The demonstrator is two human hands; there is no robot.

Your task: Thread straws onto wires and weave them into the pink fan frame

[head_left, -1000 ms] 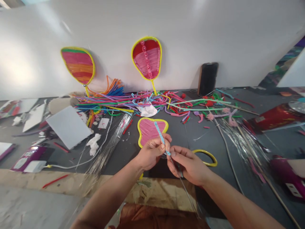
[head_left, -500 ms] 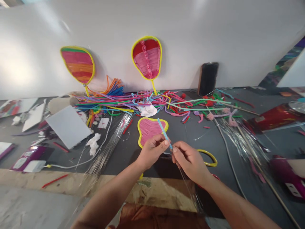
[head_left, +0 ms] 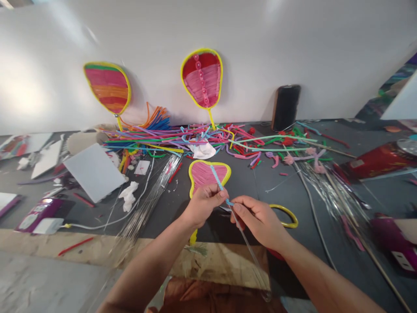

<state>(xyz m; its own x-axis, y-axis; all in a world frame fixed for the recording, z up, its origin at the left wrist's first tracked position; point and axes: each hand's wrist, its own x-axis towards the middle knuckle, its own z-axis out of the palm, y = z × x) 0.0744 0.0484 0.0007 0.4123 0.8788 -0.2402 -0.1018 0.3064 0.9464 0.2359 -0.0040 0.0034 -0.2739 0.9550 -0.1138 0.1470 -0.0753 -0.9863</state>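
Observation:
Between thumb and fingers, my left hand (head_left: 205, 203) pinches a light blue pipe cleaner (head_left: 216, 176), its free end slanting up to the left. My right hand (head_left: 256, 217) pinches the same pipe cleaner lower down, where it bends toward the right. Thin clear strands (head_left: 252, 254) hang below the right fingers toward my lap. Behind my left hand lies a pink fan-shaped panel (head_left: 208, 174) with a yellow fuzzy rim, partly covered by that hand. A yellow scissor handle (head_left: 288, 217) shows just right of my right hand.
Two finished-looking fans, one striped (head_left: 107, 87) and one pink-red (head_left: 203, 80), lean on the white wall. Piled pipe cleaners (head_left: 156, 141) line the back. A phone (head_left: 286, 106) stands at the wall. A red can (head_left: 384, 158) lies right; wire strands (head_left: 156, 191) lie left.
The pipe cleaner's lower part has bent sideways toward the right hand, and its upper end has tipped left. My right hand has shifted slightly left; the hanging strands swing lower into view.

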